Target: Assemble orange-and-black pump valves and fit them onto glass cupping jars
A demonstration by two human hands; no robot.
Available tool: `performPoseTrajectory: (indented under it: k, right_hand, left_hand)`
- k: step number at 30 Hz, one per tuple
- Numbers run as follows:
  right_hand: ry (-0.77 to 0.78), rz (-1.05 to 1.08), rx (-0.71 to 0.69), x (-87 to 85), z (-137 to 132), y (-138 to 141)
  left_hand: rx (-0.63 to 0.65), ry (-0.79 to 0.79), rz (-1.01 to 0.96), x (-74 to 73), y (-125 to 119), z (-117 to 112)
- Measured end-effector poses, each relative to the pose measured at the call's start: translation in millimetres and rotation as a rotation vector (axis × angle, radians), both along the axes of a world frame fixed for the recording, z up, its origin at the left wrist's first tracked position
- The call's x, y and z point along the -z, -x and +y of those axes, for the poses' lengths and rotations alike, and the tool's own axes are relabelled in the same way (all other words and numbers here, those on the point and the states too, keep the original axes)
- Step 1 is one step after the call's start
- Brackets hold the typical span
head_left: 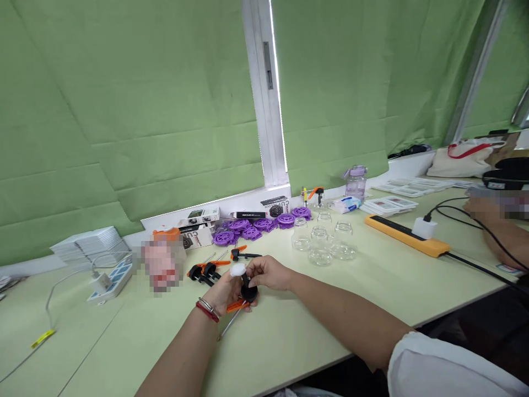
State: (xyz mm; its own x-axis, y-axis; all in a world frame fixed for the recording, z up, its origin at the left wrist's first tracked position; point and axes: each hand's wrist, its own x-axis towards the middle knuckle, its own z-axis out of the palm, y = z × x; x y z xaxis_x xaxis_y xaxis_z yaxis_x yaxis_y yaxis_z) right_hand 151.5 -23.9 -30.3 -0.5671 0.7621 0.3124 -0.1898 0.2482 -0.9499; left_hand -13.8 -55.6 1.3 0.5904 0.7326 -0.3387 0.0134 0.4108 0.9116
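Note:
Close to the table's front edge, my left hand is closed around a black jar lid with an orange lever. A thin metal rod slants down from beneath it toward the tabletop. My right hand pinches at the upright black stem of the same lid. A white rounded piece shows above my left fingers; its attachment is unclear. Just beyond my hands lie similar black lids with orange levers and metal rods. Several clear glass jars stand to the right.
Purple plastic pieces and printed boxes line the wall. A white power strip lies left, a yellow power strip right. One assembled jar and a lilac bottle stand behind. Another person's arm rests far right.

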Motion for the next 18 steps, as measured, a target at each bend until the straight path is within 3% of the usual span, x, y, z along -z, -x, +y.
performPoseTrajectory:
  k: [12, 15, 18]
  right_hand:
    - [0.022, 0.001, 0.013, 1.4, 0, 1]
    - [0.015, -0.009, 0.046, -4.2, -4, 2]
    - [0.028, 0.032, 0.106, -12.0, -8, 2]
  left_hand:
    - [0.033, 0.014, 0.009, -1.9, 2, -1]
    - [-0.028, -0.017, 0.004, -5.9, 0, -4]
    - [-0.188, -0.188, -0.072, -10.2, -2, -6]
